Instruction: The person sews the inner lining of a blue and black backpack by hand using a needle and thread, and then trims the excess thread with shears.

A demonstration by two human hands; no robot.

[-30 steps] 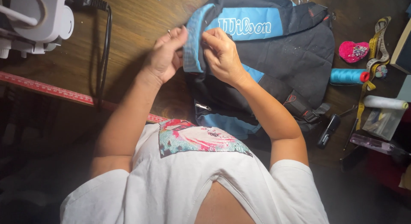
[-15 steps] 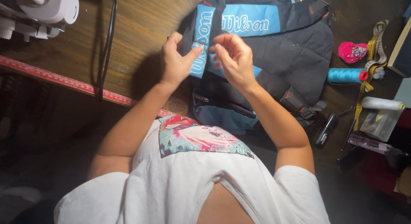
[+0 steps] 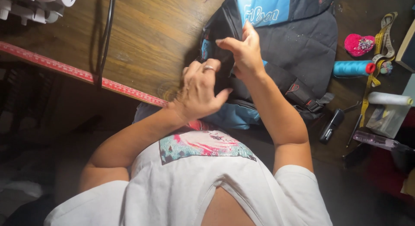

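Dark grey and bright blue padded fabric backpack (image 3: 298, 44) lying flat on the brown wooden bench (image 3: 151, 31), directly under and beyond both hands. Right hand (image 3: 244, 51): raised at the bag's left edge, fingers pinched on the fabric. Left hand (image 3: 199, 90): hovering just beside it, fingers loosely curled, ring visible, holding nothing discernible.
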